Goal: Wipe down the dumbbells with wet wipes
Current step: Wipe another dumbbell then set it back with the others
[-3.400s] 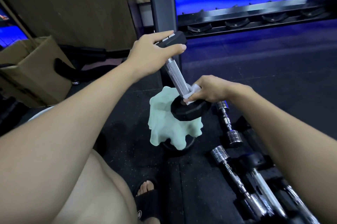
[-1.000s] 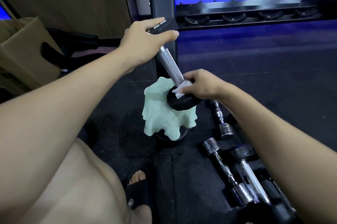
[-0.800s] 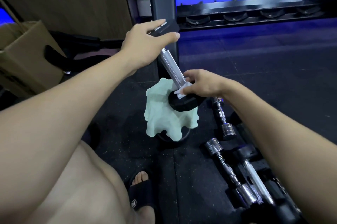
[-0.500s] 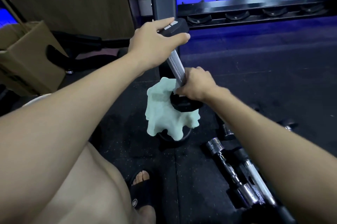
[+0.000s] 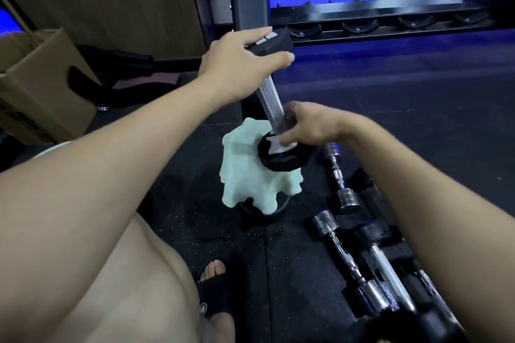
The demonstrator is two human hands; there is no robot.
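Over the green cloth (image 5: 245,175), the dumbbell (image 5: 271,108) stands tilted; left hand (image 5: 237,63) grips its top head, right hand (image 5: 309,128) pinches a wet wipe (image 5: 277,146) against the bottom head

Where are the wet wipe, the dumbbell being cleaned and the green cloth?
wet wipe (image 5: 276,146), head view, exposed white corner.
dumbbell (image 5: 271,107), head view, knurled steel handle.
green cloth (image 5: 241,172), head view, draped front fold.

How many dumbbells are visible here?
4 clearly: the held dumbbell over the green cloth, a small chrome dumbbell beside it, a longer chrome dumbbell nearer, a black-ended dumbbell by the right forearm, which may hide more.
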